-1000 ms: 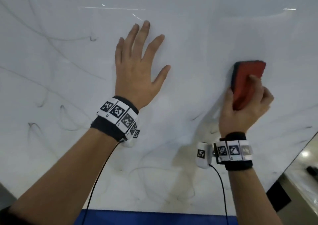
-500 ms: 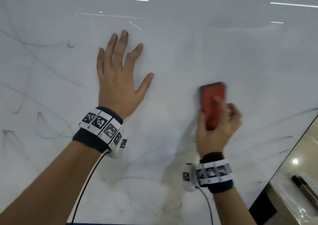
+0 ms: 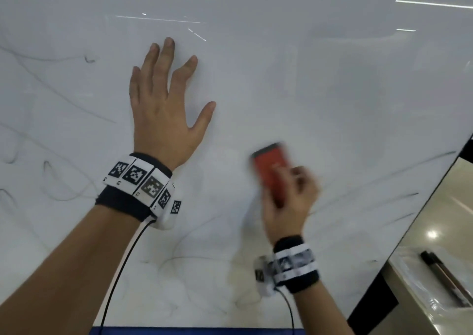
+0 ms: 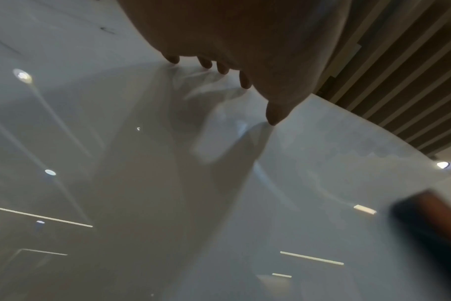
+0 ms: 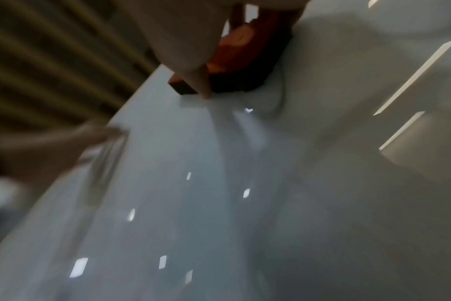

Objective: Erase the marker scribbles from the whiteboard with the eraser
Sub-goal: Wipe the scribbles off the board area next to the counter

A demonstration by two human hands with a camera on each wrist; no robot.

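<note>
The wiping step was in hand. The right hand (image 3: 286,206) gripped the red eraser (image 3: 271,170), its fingers (image 3: 299,178) curled over the back and the thumb along one side, with the dark felt face down on the whiteboard (image 3: 307,78). Both hand and eraser were blurred in the head view, so a stroke looked to be under way. The eraser sat in the lower middle of the board, a little to the right of the left hand (image 3: 163,109) and nearer the bottom edge. That hand lay flat on the board with its fingers spread and straight, apparently steadying it.

Much remained, by my reading: thin dark scribbles (image 3: 399,173) ran toward the right edge just beside the eraser, fainter loops (image 3: 51,181) covered the left side, and more lines crossed the strip near the bottom edge. The next move would probably call for carrying the eraser out to the right-edge lines with firm, even pressure, then working toward the bottom edge.

The whiteboard was glossy and mirrored long ceiling lights. A blue band (image 3: 194,331) ran under its bottom edge. Past the right edge lay a pale shiny counter (image 3: 450,206) with a dark marker-like stick (image 3: 440,270) in a tray. The wrist views showed a slatted wooden wall (image 4: 399,71) beyond the board.
</note>
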